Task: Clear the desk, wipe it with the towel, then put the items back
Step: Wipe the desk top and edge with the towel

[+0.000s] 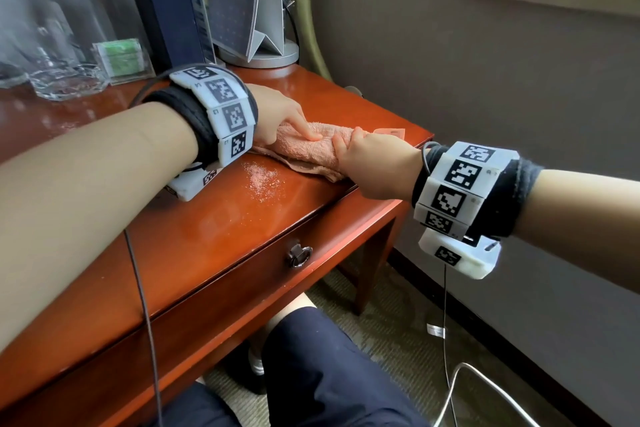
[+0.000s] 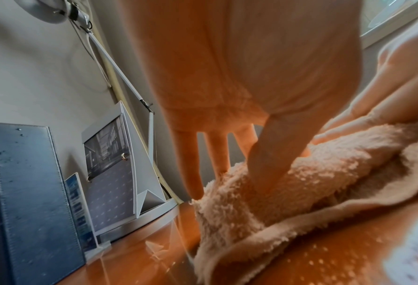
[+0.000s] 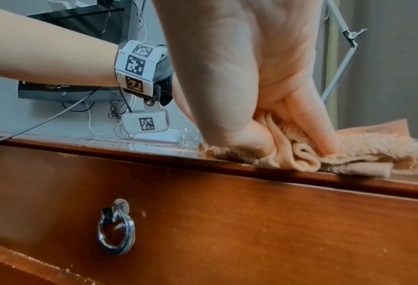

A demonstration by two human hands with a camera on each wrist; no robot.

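A bunched peach towel lies near the right front corner of the reddish wooden desk. My left hand rests on its left part with straight fingers pressing into the pile. My right hand grips the towel's near end at the desk edge, fingers curled round the folds. A patch of pale crumbs sits on the desk just in front of the towel.
At the back stand a dark blue binder, a grey desk calendar on a lamp base, a glass ashtray and a green box. A drawer with ring pull faces my knees.
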